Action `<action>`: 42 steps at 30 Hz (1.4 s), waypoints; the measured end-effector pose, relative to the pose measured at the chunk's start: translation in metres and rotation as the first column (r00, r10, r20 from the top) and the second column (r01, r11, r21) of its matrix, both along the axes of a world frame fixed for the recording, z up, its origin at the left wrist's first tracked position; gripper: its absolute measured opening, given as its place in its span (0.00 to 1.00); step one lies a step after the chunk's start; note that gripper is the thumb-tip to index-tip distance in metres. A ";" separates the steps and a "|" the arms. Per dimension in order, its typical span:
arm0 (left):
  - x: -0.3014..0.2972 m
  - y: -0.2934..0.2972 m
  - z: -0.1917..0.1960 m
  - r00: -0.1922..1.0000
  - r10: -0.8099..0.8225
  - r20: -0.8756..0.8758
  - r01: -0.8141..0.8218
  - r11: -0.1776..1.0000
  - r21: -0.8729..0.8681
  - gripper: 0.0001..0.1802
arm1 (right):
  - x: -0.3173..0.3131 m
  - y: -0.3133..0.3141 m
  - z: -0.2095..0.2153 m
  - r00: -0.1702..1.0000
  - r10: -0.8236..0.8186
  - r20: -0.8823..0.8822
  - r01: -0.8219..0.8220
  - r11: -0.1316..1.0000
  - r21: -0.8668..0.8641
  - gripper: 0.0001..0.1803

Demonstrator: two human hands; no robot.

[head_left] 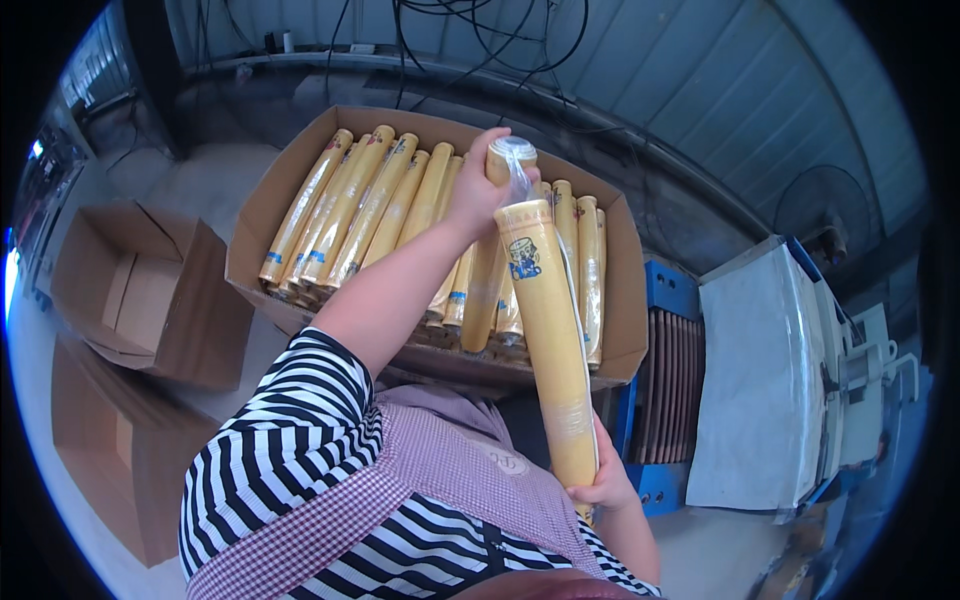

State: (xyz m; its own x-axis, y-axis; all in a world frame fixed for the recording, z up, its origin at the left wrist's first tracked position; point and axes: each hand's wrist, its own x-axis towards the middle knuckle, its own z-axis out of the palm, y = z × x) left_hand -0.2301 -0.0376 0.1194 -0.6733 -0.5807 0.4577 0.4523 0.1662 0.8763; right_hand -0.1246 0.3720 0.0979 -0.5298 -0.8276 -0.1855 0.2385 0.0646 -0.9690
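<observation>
My right hand [608, 485] is closed around the lower end of a long yellow roll [555, 340] in clear film, which slants upward away from me. A blue and dark printed figure shows near its upper end. My left hand [478, 195] is closed around the upper part of a second yellow roll [484, 300], over the open cardboard box [250, 225]. A twist of clear film [518, 183] lies between the two rolls' upper ends. Several similar yellow rolls [375, 190] fill the box, leaning side by side.
Two open cardboard boxes, an upper one [205, 310] and a lower one [150, 480], stand at the left. On the right is a blue machine part with brown pleated bellows [672, 385], beside a pale sheet-covered unit [750, 380]. Black cables [470, 15] hang along the far wall.
</observation>
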 end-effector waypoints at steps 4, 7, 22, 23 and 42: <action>0.002 -0.052 0.005 0.957 0.282 -0.075 -0.281 0.960 0.019 0.27 | 0.010 0.010 -0.010 0.992 -0.032 -0.119 0.039 0.997 0.062 0.61; 0.036 -0.139 0.034 0.970 0.240 -0.028 -0.201 0.865 0.459 0.27 | 0.039 0.042 -0.025 0.978 -0.103 -0.184 0.125 0.985 0.117 0.61; 0.104 -0.120 0.124 0.982 -0.061 -0.179 0.078 0.993 0.088 0.28 | -0.226 -0.073 -0.048 0.885 -0.432 -0.176 0.462 0.866 0.194 0.51; 0.099 -0.113 0.125 0.981 -0.066 -0.183 0.084 0.992 0.090 0.28 | -0.250 -0.080 -0.070 0.734 -0.623 -0.269 0.658 0.751 0.054 0.52; 0.171 -0.084 0.093 0.957 -0.028 -0.288 0.082 0.981 0.176 0.32 | -0.259 -0.105 -0.193 0.682 0.019 -0.731 0.689 0.319 0.651 0.34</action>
